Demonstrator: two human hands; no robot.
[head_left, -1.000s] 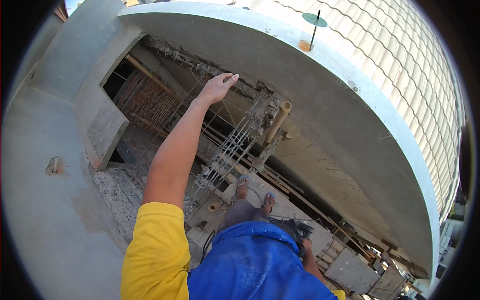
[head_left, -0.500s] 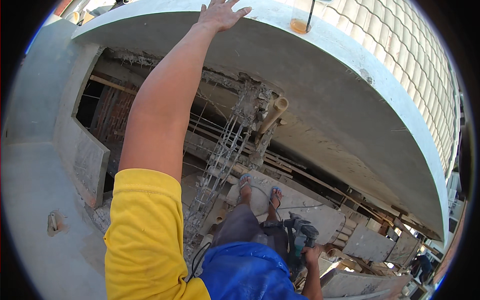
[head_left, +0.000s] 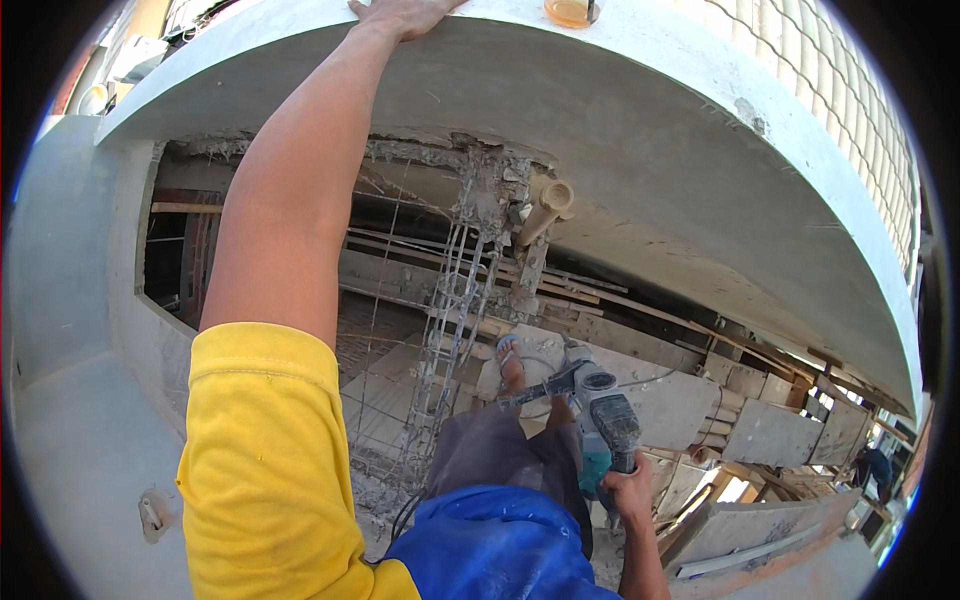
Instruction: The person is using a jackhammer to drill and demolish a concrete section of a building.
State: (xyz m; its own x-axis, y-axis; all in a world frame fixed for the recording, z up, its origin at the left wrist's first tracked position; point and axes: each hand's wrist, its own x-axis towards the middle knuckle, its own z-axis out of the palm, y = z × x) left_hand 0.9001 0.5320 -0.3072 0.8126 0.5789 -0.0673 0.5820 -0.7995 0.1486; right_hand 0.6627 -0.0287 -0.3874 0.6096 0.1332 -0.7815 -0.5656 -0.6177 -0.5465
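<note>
My left arm, in a yellow sleeve, stretches up to the white concrete ledge (head_left: 640, 45). On that ledge's edge rests my left hand (head_left: 408, 15), spread and holding nothing; the frame's top edge cuts off some fingers. Low on the right, my right hand (head_left: 628, 488) is wrapped round the rear handle of a dark grey and green demolition hammer (head_left: 613, 420). The hammer is in front of my legs, its side handle pointing left. Its working tip cannot be made out. A cup of amber liquid (head_left: 572, 12) stands on the ledge, right of my left hand.
Bare rebar (head_left: 455, 290) hangs below a broken concrete column (head_left: 490, 195), beside a bamboo pole (head_left: 547, 212). My sandalled foot (head_left: 510, 362) is on a board platform (head_left: 660, 395) with a cable across it. Gaps open between planks. Another person (head_left: 875, 470) is far right.
My right hand has raised the demolition hammer higher in front of my legs. The view has shifted, and my left hand now lies at the ledge's edge, nearer the top of the frame.
</note>
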